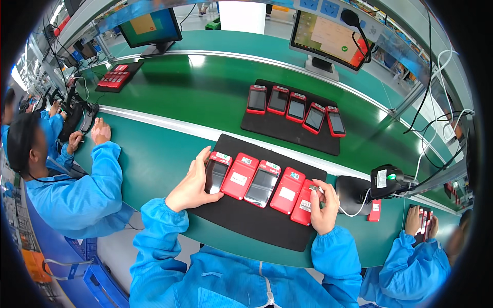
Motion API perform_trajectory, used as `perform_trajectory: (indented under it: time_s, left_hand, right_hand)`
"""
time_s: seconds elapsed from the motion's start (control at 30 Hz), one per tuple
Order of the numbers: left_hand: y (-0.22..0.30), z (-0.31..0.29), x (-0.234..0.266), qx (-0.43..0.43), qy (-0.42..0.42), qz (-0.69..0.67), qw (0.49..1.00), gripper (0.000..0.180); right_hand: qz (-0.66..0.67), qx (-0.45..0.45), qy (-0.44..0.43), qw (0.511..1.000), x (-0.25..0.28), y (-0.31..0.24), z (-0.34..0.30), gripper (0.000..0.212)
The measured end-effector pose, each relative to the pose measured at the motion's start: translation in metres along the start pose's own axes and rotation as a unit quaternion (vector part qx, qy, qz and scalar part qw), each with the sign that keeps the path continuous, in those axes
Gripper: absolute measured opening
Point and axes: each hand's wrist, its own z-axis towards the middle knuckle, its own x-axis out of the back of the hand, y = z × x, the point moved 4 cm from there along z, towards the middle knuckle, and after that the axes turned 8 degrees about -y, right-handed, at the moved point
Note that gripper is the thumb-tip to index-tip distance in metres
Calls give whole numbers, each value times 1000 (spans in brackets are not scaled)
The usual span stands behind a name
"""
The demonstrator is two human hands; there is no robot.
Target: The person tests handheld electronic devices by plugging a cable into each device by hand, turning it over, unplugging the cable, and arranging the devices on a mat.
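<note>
A row of several red handheld terminals lies on a black mat (pixel 257 226) before me, some screen up, some back up. My left hand (pixel 189 184) grips the leftmost terminal (pixel 217 172), screen up, with the thumb along its lower edge and fingers at its left side. Next to it lies a back-up terminal (pixel 240 176), then a screen-up terminal (pixel 263 184) and a back-up terminal (pixel 288 190). At the row's right end, my right hand (pixel 325 208) pinches a cable plug (pixel 314 189) over the top of the rightmost terminal (pixel 303 206); whether it is inserted, I cannot tell.
Beyond the rail, more terminals (pixel 297 107) stand on a second black mat (pixel 287 136) on a green belt. A black scanner (pixel 386 180) on a stand sits at right, with white cable (pixel 354 213) beside it. Two monitors (pixel 328 38) stand behind. Co-workers (pixel 77 190) sit either side.
</note>
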Motion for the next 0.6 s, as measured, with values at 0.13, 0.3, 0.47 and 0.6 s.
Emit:
perform_trajectory:
  time_s: [0.13,0.3,0.47,0.6]
  left_hand:
    - [3,6,12,-2,14,36,999,119]
    - [11,27,23,60,22,118,991,107]
    - [3,36,45,23,43,32,998,104]
    - [21,47,40,-85,71,-339,934,92]
  right_hand:
    - [-19,43,10,999,4,-9,1,32]
    - [25,36,-15,999,1,-8,-7,20]
    - [40,78,-24,996,0,-8,-13,12]
    - [48,91,-14,995,1,-11,-13,14]
